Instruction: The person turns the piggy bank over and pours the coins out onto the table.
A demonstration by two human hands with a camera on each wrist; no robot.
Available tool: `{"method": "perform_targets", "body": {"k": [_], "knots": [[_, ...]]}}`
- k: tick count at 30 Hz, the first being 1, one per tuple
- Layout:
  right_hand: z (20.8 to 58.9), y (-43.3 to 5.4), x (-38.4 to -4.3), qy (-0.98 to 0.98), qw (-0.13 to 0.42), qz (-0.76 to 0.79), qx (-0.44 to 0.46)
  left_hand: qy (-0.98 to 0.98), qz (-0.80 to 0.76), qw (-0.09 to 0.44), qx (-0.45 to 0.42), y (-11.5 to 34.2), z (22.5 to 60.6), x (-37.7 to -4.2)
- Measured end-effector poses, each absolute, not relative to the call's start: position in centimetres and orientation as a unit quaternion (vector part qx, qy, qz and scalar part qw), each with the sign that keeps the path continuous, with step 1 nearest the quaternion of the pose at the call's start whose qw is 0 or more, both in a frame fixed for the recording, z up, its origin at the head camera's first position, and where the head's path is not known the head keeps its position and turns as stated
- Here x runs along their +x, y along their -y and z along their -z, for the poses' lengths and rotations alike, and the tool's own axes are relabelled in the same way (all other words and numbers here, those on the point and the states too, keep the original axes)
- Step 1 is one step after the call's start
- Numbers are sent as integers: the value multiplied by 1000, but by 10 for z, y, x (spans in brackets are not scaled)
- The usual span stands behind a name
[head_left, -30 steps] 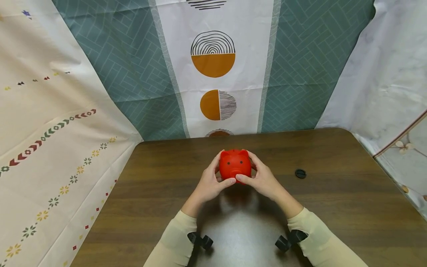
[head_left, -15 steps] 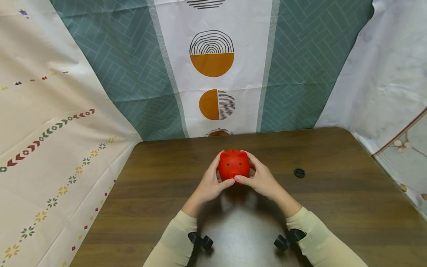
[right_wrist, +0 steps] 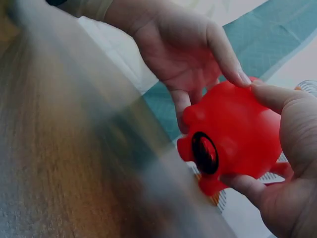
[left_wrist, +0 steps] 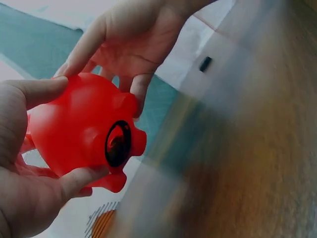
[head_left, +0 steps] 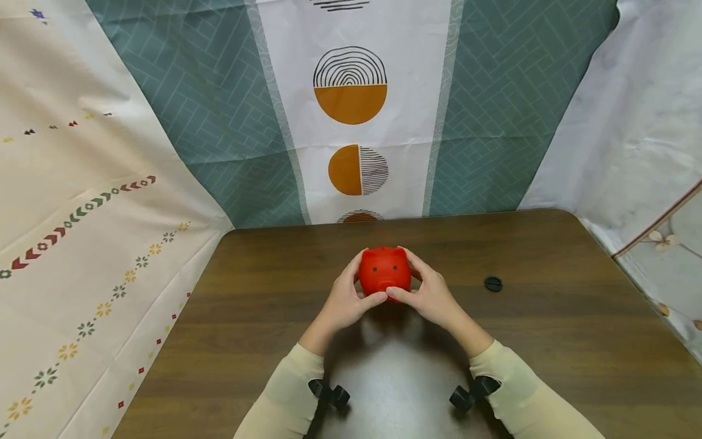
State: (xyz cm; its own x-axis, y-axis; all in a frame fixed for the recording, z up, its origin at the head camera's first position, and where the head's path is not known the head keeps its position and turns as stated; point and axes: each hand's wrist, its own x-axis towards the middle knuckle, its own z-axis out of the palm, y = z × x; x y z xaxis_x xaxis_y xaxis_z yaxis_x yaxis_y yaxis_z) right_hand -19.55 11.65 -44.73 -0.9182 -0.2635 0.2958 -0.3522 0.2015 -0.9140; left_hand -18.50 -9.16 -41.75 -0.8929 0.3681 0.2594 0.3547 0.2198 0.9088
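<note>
A red piggy bank (head_left: 386, 268) is held up off the table between both hands, its face towards the head camera. My left hand (head_left: 344, 302) grips its left side and my right hand (head_left: 435, 299) its right side. The two thumbs meet at the front, below the snout. On the underside, the wrist views show short stubby feet and a round black-rimmed hole (left_wrist: 118, 144). Apart on the table, to the right, lies a round black plug (head_left: 493, 283) with a bar across it. Some fingers are hidden behind the piggy bank.
The brown wooden table (head_left: 263, 317) extends around the hands. Patterned cloths hang along its back and both sides, including a green and white cloth (head_left: 230, 122) behind it. Each forearm carries a black wrist camera (head_left: 329, 394).
Both hands keep the same hold on the piggy bank. The head view has shifted only very slightly, and the black plug stays where it lies.
</note>
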Motion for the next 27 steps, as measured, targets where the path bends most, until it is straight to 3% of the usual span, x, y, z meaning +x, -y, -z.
{"method": "perform_targets", "body": {"k": [3,7,14,21,27], "knots": [[450,-116,-196,780,11,-599,178,-784,-580,38,218,92,411,-182],[451,-117,-195,787,9,-593,173,-785,-577,43,219,92,413,-182],[446,-119,-194,775,117,-570,246,-784,-555,-50,274,92,429,-193],[423,-114,-181,780,6,-596,191,-788,-571,41,227,93,414,-186],[423,-115,-183,786,-9,-591,182,-795,-565,45,217,93,413,-185]]}}
